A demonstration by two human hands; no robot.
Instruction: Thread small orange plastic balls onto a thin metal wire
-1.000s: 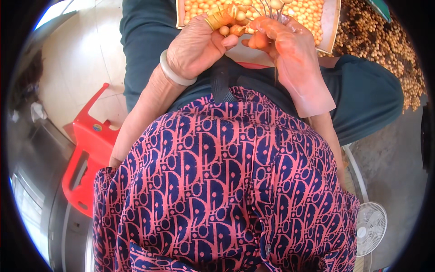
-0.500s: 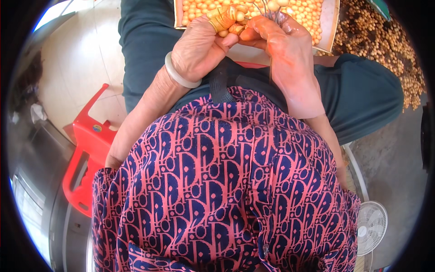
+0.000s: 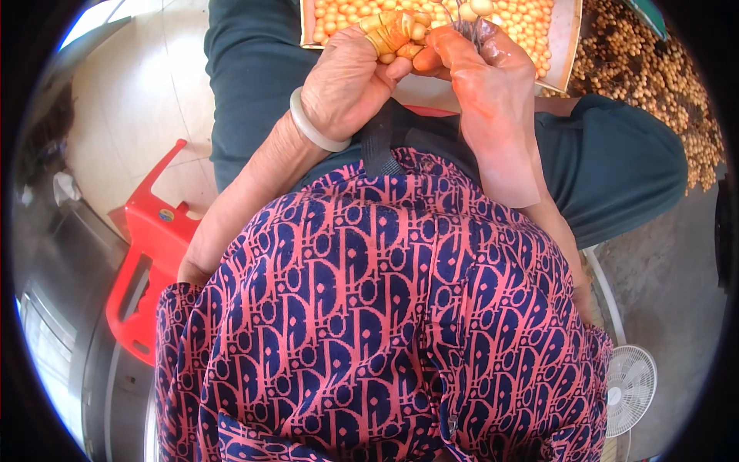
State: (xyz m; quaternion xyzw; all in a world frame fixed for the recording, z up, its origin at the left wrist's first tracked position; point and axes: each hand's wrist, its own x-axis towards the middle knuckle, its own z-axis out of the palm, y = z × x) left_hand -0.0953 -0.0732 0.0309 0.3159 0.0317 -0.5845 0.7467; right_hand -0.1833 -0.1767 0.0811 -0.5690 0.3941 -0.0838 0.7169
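Your left hand (image 3: 350,81) pinches a small orange fruit (image 3: 408,52) in taped fingertips. Your right hand (image 3: 485,69) closes its grip on a thin metal tool (image 3: 464,29), above the tray (image 3: 566,54).

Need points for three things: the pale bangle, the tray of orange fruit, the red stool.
pale bangle (image 3: 314,132), head view, on the band at the left wrist.
tray of orange fruit (image 3: 568,54), head view, on its right rim.
red stool (image 3: 158,231), head view, on the top of its red plastic frame.
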